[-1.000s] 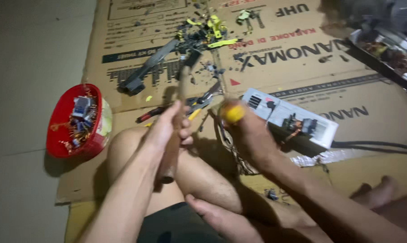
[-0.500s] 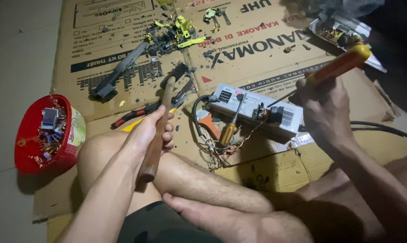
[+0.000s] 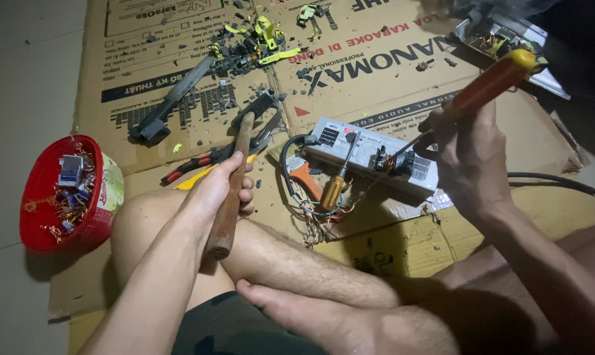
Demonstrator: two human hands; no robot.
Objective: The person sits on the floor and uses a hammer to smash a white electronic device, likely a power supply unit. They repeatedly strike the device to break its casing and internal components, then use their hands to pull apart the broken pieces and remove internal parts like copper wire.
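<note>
Grey metal box [image 3: 369, 154] between hands: left [image 3: 218, 190] gripping hammer [image 3: 231, 187], right [image 3: 471, 158] (raised) clutching orange-handled screwdriver [image 3: 484, 85].

- The left hand [image 3: 220, 189] grips the brown wooden handle of a hammer [image 3: 232, 183], whose dark metal head points away from the person toward the flattened cardboard sheet [image 3: 402, 52] on the floor.
- The right hand [image 3: 471, 161] holds an orange-handled screwdriver with a yellow cap [image 3: 488, 82], its shaft angled down to the grey metal electronics box [image 3: 369, 158].
- A second, amber-handled screwdriver [image 3: 335, 184] leans against that box, beside a tangle of thin wires [image 3: 314, 220].
- A red round plastic bowl [image 3: 34, 223] with copper wire and small parts sits by the left knee.
- Red-handled pliers [image 3: 192, 165] lie just beyond the left hand.
- Black and yellow plastic fragments [image 3: 258, 43] lie scattered farther off.
</note>
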